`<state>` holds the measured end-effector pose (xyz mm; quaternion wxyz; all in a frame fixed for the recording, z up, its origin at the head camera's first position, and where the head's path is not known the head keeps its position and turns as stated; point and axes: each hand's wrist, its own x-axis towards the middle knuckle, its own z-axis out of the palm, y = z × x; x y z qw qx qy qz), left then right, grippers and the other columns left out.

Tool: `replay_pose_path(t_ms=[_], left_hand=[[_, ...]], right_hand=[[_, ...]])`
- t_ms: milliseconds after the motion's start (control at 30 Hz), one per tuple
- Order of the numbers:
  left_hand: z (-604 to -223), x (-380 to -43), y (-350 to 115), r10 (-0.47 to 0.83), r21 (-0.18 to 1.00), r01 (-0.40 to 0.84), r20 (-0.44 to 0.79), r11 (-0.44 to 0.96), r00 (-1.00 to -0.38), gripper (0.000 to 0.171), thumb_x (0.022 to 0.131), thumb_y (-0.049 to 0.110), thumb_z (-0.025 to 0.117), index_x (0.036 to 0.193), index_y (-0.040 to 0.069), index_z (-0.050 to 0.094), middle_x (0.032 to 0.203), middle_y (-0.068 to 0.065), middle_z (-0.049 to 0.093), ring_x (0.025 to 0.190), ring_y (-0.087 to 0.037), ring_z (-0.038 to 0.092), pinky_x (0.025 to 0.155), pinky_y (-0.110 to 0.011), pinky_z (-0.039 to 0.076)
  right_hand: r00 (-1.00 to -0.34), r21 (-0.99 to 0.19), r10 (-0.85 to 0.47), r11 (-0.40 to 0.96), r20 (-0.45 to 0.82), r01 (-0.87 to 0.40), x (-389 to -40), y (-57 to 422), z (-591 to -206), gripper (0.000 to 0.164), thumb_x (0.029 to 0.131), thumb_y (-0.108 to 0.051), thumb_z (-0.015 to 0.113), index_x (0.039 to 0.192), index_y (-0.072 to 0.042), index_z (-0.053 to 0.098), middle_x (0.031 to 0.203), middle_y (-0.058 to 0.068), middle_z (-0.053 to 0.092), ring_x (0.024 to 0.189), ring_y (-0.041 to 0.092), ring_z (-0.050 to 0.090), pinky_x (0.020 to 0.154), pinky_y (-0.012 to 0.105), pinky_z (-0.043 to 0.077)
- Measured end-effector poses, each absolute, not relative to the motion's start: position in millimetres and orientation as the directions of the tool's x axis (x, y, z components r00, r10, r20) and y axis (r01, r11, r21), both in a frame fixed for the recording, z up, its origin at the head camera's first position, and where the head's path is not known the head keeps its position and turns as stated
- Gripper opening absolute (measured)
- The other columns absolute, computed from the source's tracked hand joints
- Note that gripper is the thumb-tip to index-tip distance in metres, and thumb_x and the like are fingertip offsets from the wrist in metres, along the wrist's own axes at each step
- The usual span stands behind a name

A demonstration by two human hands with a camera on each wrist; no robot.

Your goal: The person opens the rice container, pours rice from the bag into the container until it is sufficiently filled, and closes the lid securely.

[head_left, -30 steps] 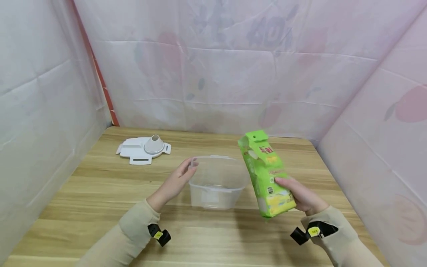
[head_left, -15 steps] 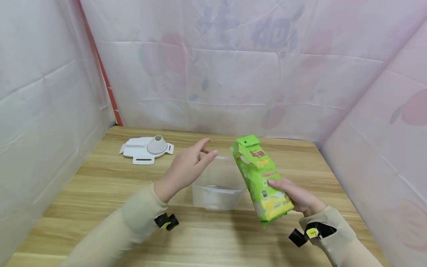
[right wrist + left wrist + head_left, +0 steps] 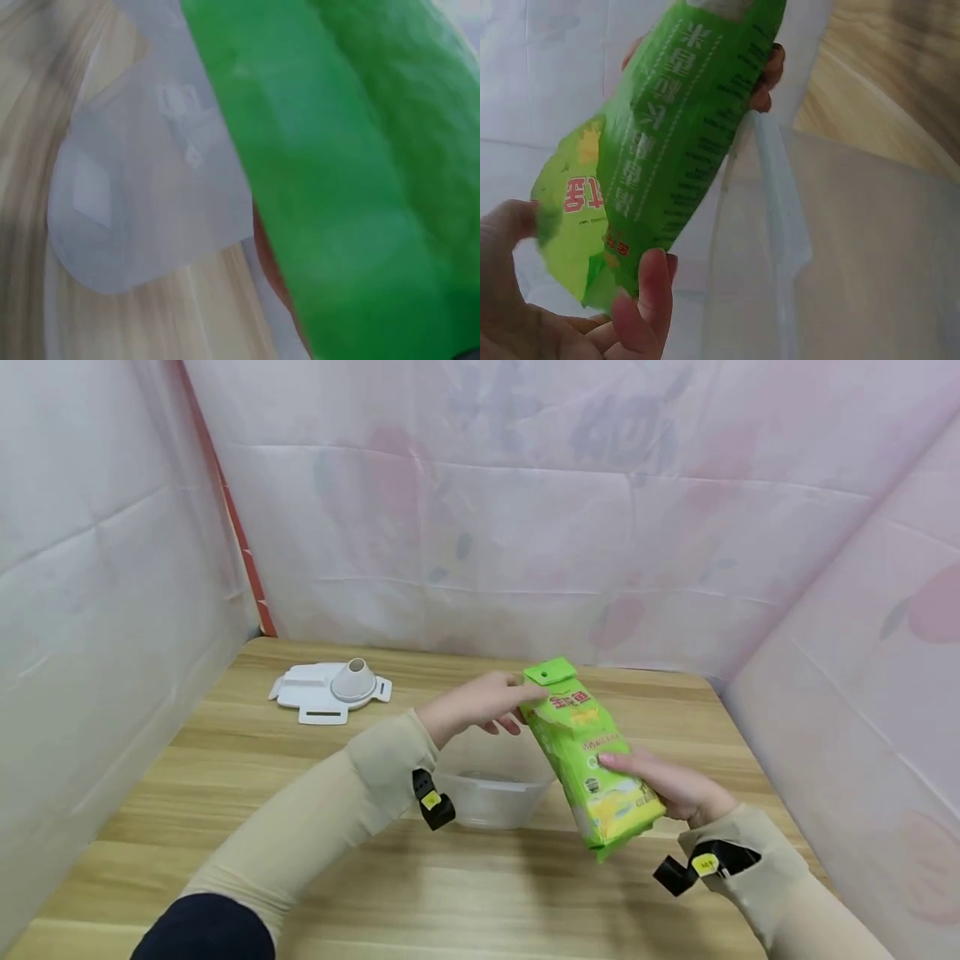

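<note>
A green printed food bag (image 3: pixel 588 752) leans to the left, held above the table at the right side of a clear plastic box (image 3: pixel 487 802). My right hand (image 3: pixel 675 785) grips its lower part, thumb across the front. My left hand (image 3: pixel 483 700) reaches over the box to the bag's top end. In the left wrist view, digits of the left hand (image 3: pixel 570 315) lie on both sides of the bag's top (image 3: pixel 592 225). The bag covers most of my right hand in the right wrist view, where the box (image 3: pixel 142 172) shows beside it.
A white lid with tabs (image 3: pixel 307 693) lies at the back left of the wooden table (image 3: pixel 300 827), with a small pale cone-shaped piece (image 3: pixel 354 680) on it. Fabric walls (image 3: pixel 525 543) enclose the table's back and sides.
My left hand has left the box's left rim and moved right to the bag's top. The bag has shifted slightly left in my right hand's hold. Box and lid stay put.
</note>
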<state>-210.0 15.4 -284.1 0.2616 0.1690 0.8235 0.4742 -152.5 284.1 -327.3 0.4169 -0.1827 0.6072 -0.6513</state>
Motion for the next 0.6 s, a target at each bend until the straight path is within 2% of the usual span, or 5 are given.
replay_pose_path(t_ms=[133,267,467,600], left_hand=[[-290,-216,12,0.520,0.883,0.020,-0.258,0.470,-0.814,0.041,0.087,0.042,0.061,0.116,0.012,0.060,0.093,-0.003,0.066,0.081,-0.021,0.066,0.064,-0.031,0.053],[-297,-219,7,0.521,0.904,0.061,-0.188,0.423,-0.833,0.033,0.084,0.036,0.070,0.103,0.010,0.065,0.087,-0.002,0.068,0.080,-0.020,0.064,0.067,-0.032,0.053],[-304,-220,5,0.536,0.929,0.141,-0.069,0.341,-0.841,0.020,0.082,0.020,0.072,0.091,0.003,0.066,0.076,-0.005,0.068,0.067,-0.019,0.063,0.061,-0.028,0.052],[-307,-219,2,0.531,0.938,0.166,-0.023,0.305,-0.847,0.017,0.082,0.013,0.072,0.091,0.000,0.066,0.075,-0.006,0.069,0.063,-0.016,0.062,0.061,-0.028,0.053]], right_hand=[[-0.576,-0.937,-0.753,0.156,-0.318,0.313,-159,284,-320,0.028,0.102,-0.022,0.033,0.117,-0.004,0.048,0.093,0.016,0.068,0.079,0.027,0.068,0.066,0.042,0.055],[-0.571,-0.933,-0.741,0.234,-0.353,0.274,-166,284,-312,0.027,0.101,-0.020,0.037,0.117,-0.001,0.047,0.091,0.018,0.068,0.078,0.029,0.068,0.066,0.043,0.055],[-0.564,-0.925,-0.733,0.326,-0.379,0.197,-174,282,-299,0.029,0.097,-0.014,0.044,0.118,0.006,0.042,0.090,0.024,0.065,0.075,0.033,0.067,0.065,0.048,0.054],[-0.607,-0.893,-0.678,0.432,-0.414,0.127,-178,277,-289,0.036,0.094,-0.015,0.052,0.118,0.007,0.038,0.088,0.025,0.065,0.073,0.035,0.067,0.064,0.047,0.054]])
